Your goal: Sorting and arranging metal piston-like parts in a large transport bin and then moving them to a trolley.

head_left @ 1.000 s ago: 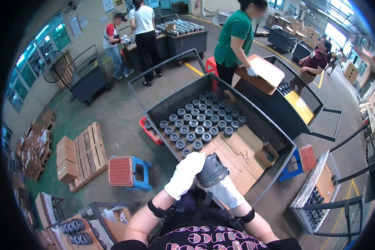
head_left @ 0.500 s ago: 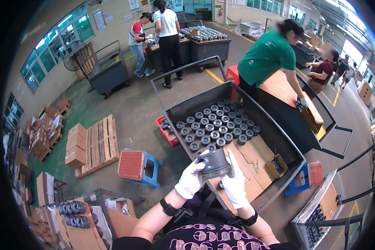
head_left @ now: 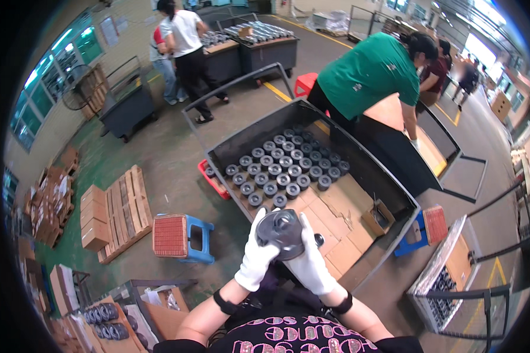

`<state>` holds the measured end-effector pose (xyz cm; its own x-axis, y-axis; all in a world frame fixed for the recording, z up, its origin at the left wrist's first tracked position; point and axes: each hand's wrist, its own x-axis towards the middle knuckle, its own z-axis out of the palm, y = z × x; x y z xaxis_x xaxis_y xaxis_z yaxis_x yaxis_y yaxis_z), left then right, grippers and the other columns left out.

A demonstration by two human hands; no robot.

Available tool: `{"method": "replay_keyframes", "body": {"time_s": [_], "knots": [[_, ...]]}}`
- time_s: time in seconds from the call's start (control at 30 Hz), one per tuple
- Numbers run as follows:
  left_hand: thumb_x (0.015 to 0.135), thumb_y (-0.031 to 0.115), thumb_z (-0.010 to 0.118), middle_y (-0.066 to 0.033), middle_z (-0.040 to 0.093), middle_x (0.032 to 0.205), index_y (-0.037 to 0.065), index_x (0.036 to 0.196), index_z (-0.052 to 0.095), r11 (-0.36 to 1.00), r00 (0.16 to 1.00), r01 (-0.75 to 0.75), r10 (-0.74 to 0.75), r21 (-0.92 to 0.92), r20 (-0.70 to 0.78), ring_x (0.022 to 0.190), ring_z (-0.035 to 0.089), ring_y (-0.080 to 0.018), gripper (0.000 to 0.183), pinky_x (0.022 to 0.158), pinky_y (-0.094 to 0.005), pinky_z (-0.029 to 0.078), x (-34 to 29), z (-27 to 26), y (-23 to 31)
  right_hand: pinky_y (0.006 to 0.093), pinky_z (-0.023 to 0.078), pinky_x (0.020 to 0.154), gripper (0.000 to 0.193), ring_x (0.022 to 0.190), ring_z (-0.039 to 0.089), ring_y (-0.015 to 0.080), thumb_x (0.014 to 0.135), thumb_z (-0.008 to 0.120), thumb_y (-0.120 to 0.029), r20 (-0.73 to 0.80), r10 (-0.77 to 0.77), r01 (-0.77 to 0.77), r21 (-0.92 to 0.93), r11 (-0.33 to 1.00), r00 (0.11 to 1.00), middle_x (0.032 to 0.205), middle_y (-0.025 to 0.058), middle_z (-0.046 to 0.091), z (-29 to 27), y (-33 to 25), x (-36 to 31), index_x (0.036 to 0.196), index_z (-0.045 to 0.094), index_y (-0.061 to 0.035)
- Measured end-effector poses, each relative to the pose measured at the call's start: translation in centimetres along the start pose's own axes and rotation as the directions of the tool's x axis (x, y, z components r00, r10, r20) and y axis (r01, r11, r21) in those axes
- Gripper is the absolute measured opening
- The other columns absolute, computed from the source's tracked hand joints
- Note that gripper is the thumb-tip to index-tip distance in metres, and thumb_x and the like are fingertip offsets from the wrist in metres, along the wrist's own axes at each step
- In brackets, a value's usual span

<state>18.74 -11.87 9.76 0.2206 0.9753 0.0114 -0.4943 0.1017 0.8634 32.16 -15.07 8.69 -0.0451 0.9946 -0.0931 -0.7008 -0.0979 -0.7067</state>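
Observation:
A dark grey metal piston (head_left: 281, 234) is held up between my two white-gloved hands, over the near edge of a large black cart (head_left: 368, 165). My left hand (head_left: 254, 259) grips its left side, with the fingers behind it and the thumb in front. Around the right and lower side closes my right hand (head_left: 311, 267). One end of the piston faces up toward me. Rows of similar pistons (head_left: 285, 162) stand on cardboard in the cart beyond my hands. A small dark round part (head_left: 318, 240) shows just beside my right fingers.
An open cardboard box (head_left: 378, 217) lies in the cart's right corner. Blue stools with red-brown tops (head_left: 169, 235) (head_left: 434, 225) stand on both sides. A wooden pallet (head_left: 126, 212) with boxes is at left. A co-worker in green (head_left: 368, 76) bends over a neighbouring cart.
Between my hands the piston has turned from side-on, grooves showing, to one end facing up. My view has shifted slightly. The co-worker in green leans further over the other cart.

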Motion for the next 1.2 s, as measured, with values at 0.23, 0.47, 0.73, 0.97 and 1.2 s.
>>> {"method": "replay_keyframes", "body": {"time_s": [0.23, 0.47, 0.73, 0.97, 1.2], "knots": [[0.065, 0.017, 0.088, -0.0225, 0.059, 0.128, -0.008, 0.148, 0.022, 0.292, 0.833, -0.532, 0.348, 0.795, 0.43, 0.114, 0.063, -0.0345, 0.108, 0.099, -0.0397, 0.049, 1.6, 2.7, 0.3, 0.0363, 0.041, 0.108, 0.059, 0.128, 0.049, 0.0182, 0.104, 0.041, -0.042, 0.026, 0.116, -0.119, 0.234, 0.965, 0.993, 0.146, 0.0061, 0.046, -2.9, -2.2, 2.5, 0.154, 0.027, -0.013], [0.066, 0.015, 0.083, -0.0223, 0.057, 0.124, -0.006, 0.141, 0.034, 0.449, 0.851, -0.524, 0.3, 0.724, 0.43, 0.122, 0.051, -0.0463, 0.092, 0.1, -0.0482, 0.046, 5.6, 1.7, -2.4, 0.0353, 0.045, 0.104, 0.056, 0.122, 0.055, 0.0213, 0.101, 0.052, -0.031, -0.027, -0.024, 0.019, -0.158, 0.987, 0.999, 0.139, 0.0097, 0.055, -9.3, -1.2, 5.7, 0.149, 0.036, -0.0068], [0.071, 0.015, 0.081, -0.0225, 0.058, 0.125, -0.004, 0.135, 0.046, 0.329, 0.754, -0.576, -0.141, 0.749, 0.642, 0.116, 0.057, -0.0405, 0.076, 0.11, -0.0551, 0.035, 13.1, -2.6, -9.0, 0.0365, 0.047, 0.101, 0.046, 0.117, 0.061, 0.0263, 0.097, 0.051, -0.032, -0.207, 0.289, -0.335, -0.785, 0.522, 0.935, 0.128, 0.0134, 0.063, -14.9, 0.1, 8.9, 0.138, 0.053, -0.0119], [0.078, 0.008, 0.071, -0.0205, 0.058, 0.13, 0.0, 0.128, 0.056, 0.206, 0.805, -0.418, -0.367, 0.885, 0.466, 0.124, 0.053, -0.0417, 0.054, 0.108, -0.0494, 0.04, 14.0, -11.8, -11.7, 0.0405, 0.048, 0.097, 0.046, 0.114, 0.061, 0.0341, 0.09, 0.052, -0.02, -0.756, -0.01, -0.688, -0.601, 0.406, 0.655, 0.12, 0.021, 0.064, -35.9, 13.1, 12.7, 0.134, 0.054, -0.0064], [0.084, 0.0, 0.062, -0.0171, 0.062, 0.122, 0.001, 0.121, 0.06, 0.12, 0.899, -0.102, -0.413, 0.987, 0.144, 0.118, 0.058, -0.0344, 0.037, 0.102, -0.0411, 0.046, 14.8, -18.6, -12.8, 0.0408, 0.047, 0.099, 0.042, 0.115, 0.06, 0.0354, 0.093, 0.05, -0.024, -0.913, -0.145, -0.852, -0.408, 0.327, 0.381, 0.123, 0.0178, 0.064, -53.4, 19.1, 14.9, 0.134, 0.055, -0.0154]]}}
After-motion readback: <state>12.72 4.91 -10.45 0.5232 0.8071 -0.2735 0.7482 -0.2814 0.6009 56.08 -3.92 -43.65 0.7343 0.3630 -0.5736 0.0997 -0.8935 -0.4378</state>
